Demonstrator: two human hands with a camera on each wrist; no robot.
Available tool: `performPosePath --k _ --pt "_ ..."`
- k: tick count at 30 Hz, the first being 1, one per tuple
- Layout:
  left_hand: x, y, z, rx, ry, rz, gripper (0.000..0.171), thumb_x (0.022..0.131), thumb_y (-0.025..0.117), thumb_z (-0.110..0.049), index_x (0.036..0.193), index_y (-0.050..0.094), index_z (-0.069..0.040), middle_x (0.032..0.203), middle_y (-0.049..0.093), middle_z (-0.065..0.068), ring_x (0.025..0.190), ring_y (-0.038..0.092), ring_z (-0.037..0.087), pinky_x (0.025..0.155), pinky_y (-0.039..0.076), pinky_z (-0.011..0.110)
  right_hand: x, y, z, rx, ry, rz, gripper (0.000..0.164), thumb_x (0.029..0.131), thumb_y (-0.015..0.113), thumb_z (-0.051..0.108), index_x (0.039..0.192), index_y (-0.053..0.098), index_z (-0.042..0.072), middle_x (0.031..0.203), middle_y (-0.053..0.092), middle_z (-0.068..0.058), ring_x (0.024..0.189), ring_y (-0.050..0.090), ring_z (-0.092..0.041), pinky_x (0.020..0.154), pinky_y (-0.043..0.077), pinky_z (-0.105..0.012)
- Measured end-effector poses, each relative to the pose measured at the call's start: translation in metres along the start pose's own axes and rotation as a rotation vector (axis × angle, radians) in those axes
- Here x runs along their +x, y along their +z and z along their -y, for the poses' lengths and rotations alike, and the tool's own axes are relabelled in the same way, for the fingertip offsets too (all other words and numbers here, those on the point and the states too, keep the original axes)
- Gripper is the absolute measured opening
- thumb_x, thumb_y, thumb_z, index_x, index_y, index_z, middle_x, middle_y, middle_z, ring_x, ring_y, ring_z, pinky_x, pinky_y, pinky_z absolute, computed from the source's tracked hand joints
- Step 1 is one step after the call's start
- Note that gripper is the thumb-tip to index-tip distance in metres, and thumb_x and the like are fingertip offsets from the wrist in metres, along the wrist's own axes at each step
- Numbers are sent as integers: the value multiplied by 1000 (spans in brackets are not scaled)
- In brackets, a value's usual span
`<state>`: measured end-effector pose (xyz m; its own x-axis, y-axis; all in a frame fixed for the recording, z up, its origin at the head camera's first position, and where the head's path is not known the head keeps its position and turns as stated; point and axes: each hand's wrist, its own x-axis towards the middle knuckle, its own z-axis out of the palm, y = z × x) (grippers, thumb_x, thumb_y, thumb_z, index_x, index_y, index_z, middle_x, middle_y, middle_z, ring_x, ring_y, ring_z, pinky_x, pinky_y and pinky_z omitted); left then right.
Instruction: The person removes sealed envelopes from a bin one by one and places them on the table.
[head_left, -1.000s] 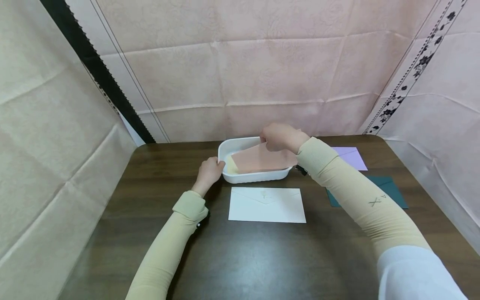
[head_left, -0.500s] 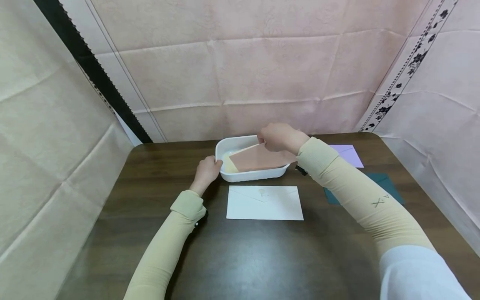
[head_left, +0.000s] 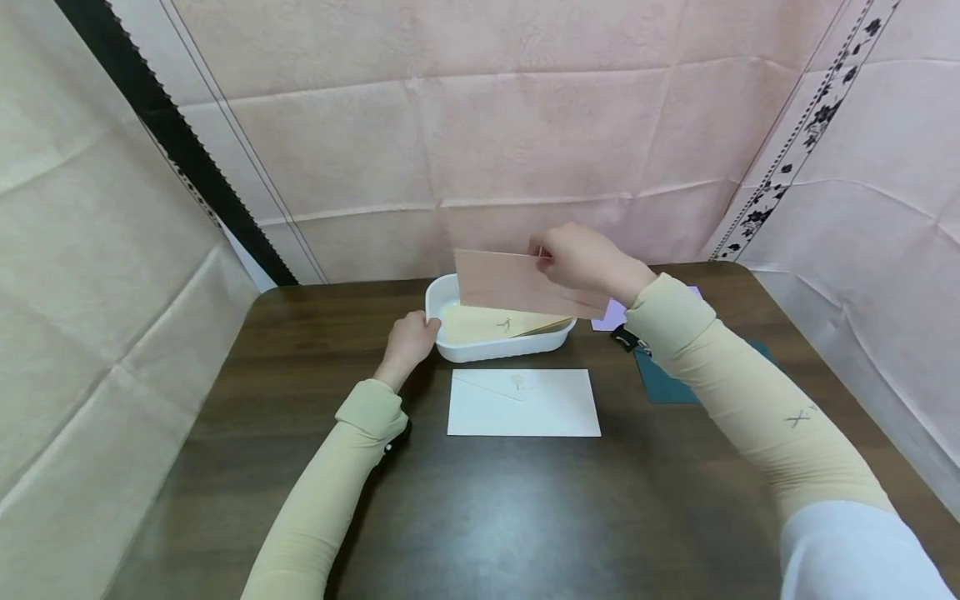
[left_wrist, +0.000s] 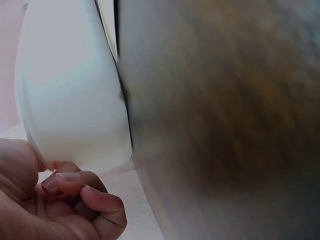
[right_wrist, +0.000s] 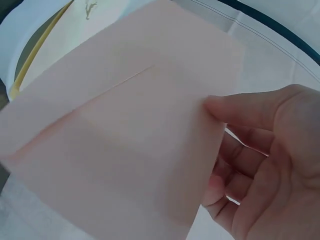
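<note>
On the left, we see the left hand (head_left: pixel 408 343) pinching the near left end of the white tub (head_left: pixel 491 353), with its thumb on the rim and its fingers curled under. We think it holds on there so the tub does not slide on the tabletop (head_left: pixel 480 517). Inside the tub lies a pale yellow paper (head_left: pixel 480 327) with a small mark, and the tub's walls seem good for stopping papers from slipping away.

Over the tub is the pink envelope (head_left: pixel 495 279). The right hand (head_left: pixel 581 257) grips it by the top edge, thumb on one side and fingers on the other. We guess the edge is picked because it is easy to pinch, and the rest can hang flat without bending. We cannot tell if its low edge touches the yellow paper.

In front of the tub, the white envelope (head_left: pixel 523 406) lies flat by itself, maybe so we can see all of it. Farther right, the purple envelope (head_left: pixel 611 316) and the teal envelope (head_left: pixel 667 382) lie apart on the tabletop, partly hidden by the right arm.
</note>
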<state>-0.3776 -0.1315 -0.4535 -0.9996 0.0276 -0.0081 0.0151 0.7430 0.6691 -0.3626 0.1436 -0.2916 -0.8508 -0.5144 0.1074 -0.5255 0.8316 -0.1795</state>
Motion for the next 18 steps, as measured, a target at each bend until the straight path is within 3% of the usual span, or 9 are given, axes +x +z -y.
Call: performPosePath --k 3,8,18 --pt "0 0 0 5 0 5 30 102 45 -23 88 61 -1 68 49 7 58 45 19 53 37 29 -5 -4 -2 67 -8 -39 16 94 61 2 108 67 -1 104 70 -16 97 65 -30 90 51 -45" --pt "-1 -1 0 6 -4 19 31 103 44 -23 90 61 -1 68 48 6 58 44 18 52 36 28 -15 -6 -3 134 -8 -82 11 94 62 3 104 66 0 97 69 -15 89 64 -29 83 52 -45" --pt "-4 -2 -1 6 13 14 31 103 44 -23 90 62 0 67 47 6 58 44 18 52 36 28 -34 6 -9 207 21 -24 8 96 64 8 103 67 4 89 66 -9 78 58 -24 72 49 -39"
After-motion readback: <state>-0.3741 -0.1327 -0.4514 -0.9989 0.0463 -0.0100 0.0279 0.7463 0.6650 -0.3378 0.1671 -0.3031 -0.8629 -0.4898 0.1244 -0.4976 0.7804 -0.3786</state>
